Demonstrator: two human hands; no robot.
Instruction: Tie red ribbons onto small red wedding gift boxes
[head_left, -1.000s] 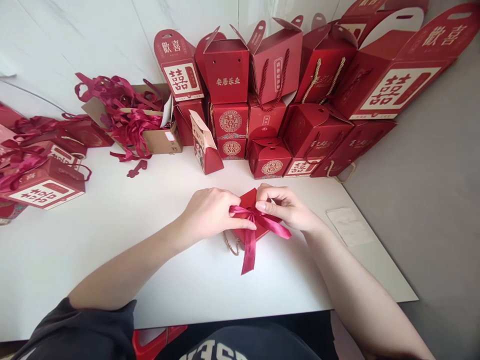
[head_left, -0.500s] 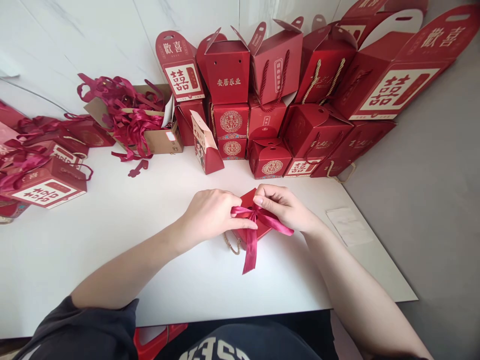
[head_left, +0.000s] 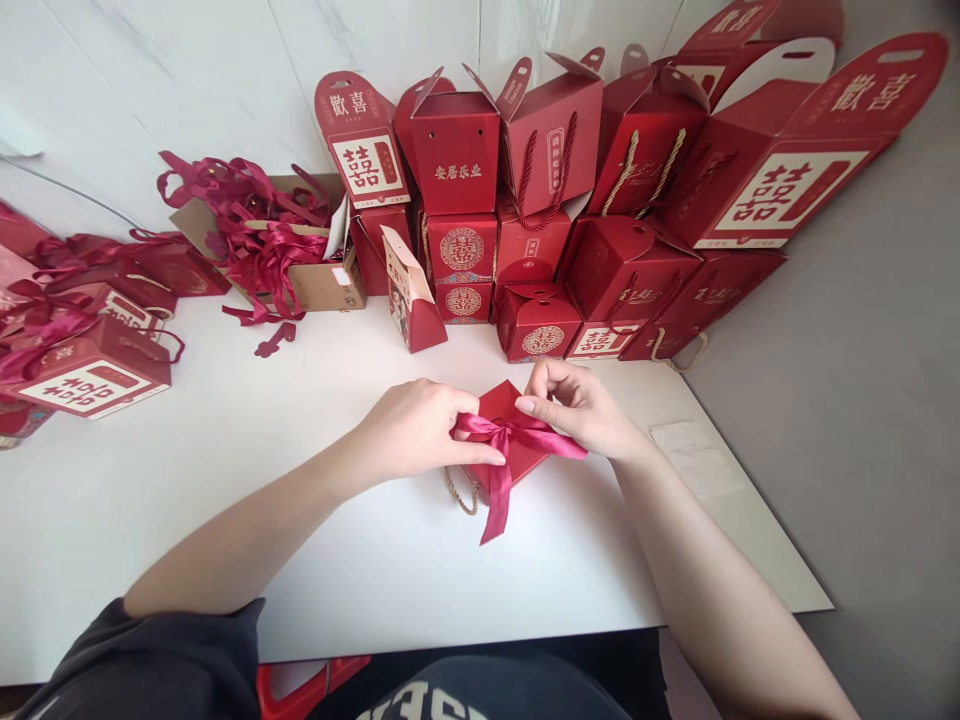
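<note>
A small red gift box lies in front of me on the white table, with a beige rope handle at its left side. Across it runs a magenta satin ribbon, gathered in a knot on top, one tail hanging toward me. My left hand pinches the ribbon's left part, its thumb stretched along the knot. My right hand is curled above the right part, thumb close to the index finger. Its palm side and the ribbon inside it are partly hidden.
Stacked red gift boxes stand along the back. Left of them is a cardboard box full of ribbons. Several ribboned boxes sit at the far left. A small pink-and-red box stands behind my hands; white paper lies at right.
My right hand has moved up and to the right, away from the knot. My left hand has shifted slightly left with the ribbon. The knot looks smaller and tighter.
</note>
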